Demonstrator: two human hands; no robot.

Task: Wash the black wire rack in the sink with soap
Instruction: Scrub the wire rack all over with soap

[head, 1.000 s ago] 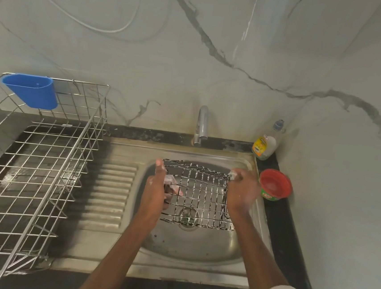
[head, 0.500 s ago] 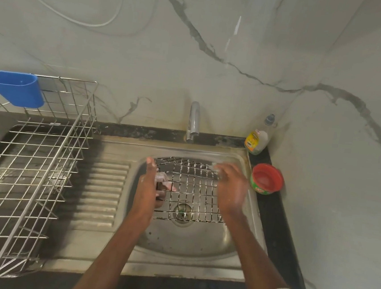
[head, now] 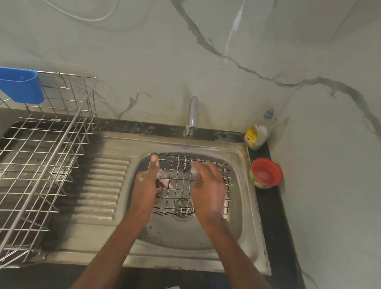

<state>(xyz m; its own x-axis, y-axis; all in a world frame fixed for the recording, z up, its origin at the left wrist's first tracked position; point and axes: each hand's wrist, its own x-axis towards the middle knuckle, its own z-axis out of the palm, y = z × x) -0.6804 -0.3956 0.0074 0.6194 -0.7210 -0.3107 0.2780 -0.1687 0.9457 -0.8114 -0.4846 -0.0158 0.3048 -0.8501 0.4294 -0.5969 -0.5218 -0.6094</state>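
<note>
Two bare hands work over the black wire rack [head: 204,183], a square grid of thin crossed rods that is held tilted above the drain inside the round stainless steel sink basin [head: 236,216]. The left hand [head: 147,186] grips the rack's left edge, thumb stretched up along the frame and fingers curled round the wires from behind; something pale pink shows at its fingertips, too blurred to name. The right hand [head: 208,190] lies on top of the grid near its middle, palm down, fingers bent and pressed against the rods with white suds around the fingertips; whether it clasps a scrubber underneath I cannot tell. Soap foam flecks both hands.

Behind the basin, the chrome tap [head: 192,116] rises from the dark stone ledge, with no water visible at its spout. In the corner to the right stands a clear plastic bottle with a yellow label and grey cap [head: 258,134], and just in front of it sits a round tub with a red rim and green side [head: 265,176], close to the sink's right edge. Left of the ribbed draining board, a large silver wire dish basket [head: 31,164] rests on the counter, and a blue plastic cutlery holder [head: 16,84] hangs on its far rim.
</note>
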